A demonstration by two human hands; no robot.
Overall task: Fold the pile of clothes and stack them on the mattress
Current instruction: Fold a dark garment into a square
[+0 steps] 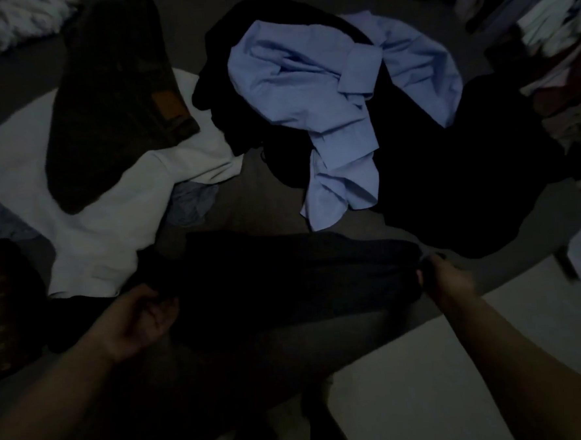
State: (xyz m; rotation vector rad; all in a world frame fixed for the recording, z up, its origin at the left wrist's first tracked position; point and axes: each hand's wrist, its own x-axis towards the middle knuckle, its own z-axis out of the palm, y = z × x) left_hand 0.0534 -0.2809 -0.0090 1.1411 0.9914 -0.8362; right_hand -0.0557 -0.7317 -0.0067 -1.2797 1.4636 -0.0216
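Pretty dim shot, but the gist is readable. The person has a dark garment stretched out low in the centre of the frame, and its long axis runs left to right between the two hands. The left hand pinches the left end with curled fingers, and the right hand is clamped on the right end, fingers bunched around the fabric. So each hand is at its own end of the piece, roughly equally near, and any fold from here looks like it'd bring one end across toward the other along that left-right line. What kind of garment it is, can't tell, too dark.

The unfolded pile sits above that: a light blue shirt crumpled on top of black clothes in the upper centre and right. Over on the left a white garment lies spread, with folded dark jeans resting on it in the upper left, leather patch showing. All of it lies on the grey mattress.

No baskets or bins visible, nothing is holding anything. Far upper right there's a blurry heap of other clothes, can't make out much.
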